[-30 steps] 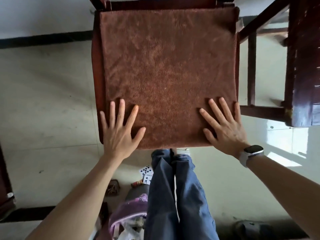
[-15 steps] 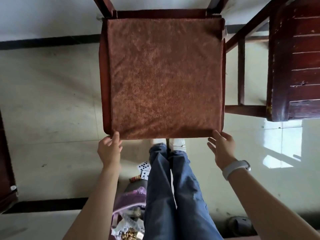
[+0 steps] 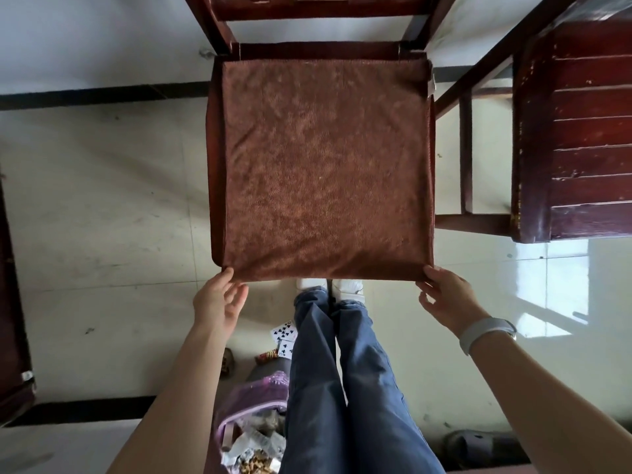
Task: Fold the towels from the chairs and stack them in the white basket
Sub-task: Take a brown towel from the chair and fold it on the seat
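Covering nearly the whole seat of the chair (image 3: 215,172), the brown towel (image 3: 325,165) lies flat, its near edge hanging just over the front rail. Bare floor (image 3: 102,200) spreads wide to its left; a wooden table (image 3: 581,131) crowds the right. The left hand (image 3: 219,301) and right hand (image 3: 448,299), fingers loosely curled, each touch a near corner, arms outstretched.

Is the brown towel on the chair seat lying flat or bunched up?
Flat: the towel covers the chair seat smoothly, without creases. Layers cannot be told.
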Action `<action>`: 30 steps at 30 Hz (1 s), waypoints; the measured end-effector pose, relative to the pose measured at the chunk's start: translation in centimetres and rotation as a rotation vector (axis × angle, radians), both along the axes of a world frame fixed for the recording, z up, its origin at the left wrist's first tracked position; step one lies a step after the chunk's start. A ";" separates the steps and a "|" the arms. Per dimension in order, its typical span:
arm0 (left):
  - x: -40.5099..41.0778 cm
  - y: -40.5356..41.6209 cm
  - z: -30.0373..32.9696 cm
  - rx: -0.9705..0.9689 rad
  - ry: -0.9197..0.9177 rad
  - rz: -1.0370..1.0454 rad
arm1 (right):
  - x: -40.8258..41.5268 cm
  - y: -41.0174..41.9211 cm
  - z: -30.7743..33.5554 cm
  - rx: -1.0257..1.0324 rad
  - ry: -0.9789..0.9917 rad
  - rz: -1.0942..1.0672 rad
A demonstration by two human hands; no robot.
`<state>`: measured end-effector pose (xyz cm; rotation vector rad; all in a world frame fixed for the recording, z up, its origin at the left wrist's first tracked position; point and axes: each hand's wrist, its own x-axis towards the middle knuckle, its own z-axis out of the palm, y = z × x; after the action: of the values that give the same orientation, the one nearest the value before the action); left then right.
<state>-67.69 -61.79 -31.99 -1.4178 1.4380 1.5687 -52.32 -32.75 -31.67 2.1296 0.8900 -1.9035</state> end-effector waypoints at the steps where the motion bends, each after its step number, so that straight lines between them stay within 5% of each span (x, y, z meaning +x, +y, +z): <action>1: 0.0 -0.2 0.3 -0.003 0.010 -0.004 | 0.2 0.3 0.3 -0.002 0.006 0.031; 11: 0.3 -1.4 4.8 -0.140 0.229 -0.507 | 1.8 -0.5 5.0 0.394 0.020 0.401; 15: -1.6 -1.4 6.5 -0.045 0.190 -0.563 | 0.8 0.1 6.5 0.473 0.045 0.519; 22: -6.8 -0.2 7.7 0.049 0.251 -0.744 | -2.4 2.8 7.7 0.337 0.169 0.415; 30: -12.7 4.0 6.4 -0.152 0.481 -0.808 | -7.7 5.6 6.1 0.616 0.105 0.597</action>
<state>-80.41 -57.76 -25.59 -0.3880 2.0882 1.2969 -60.00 -27.13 -25.54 1.6976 2.0668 -1.5535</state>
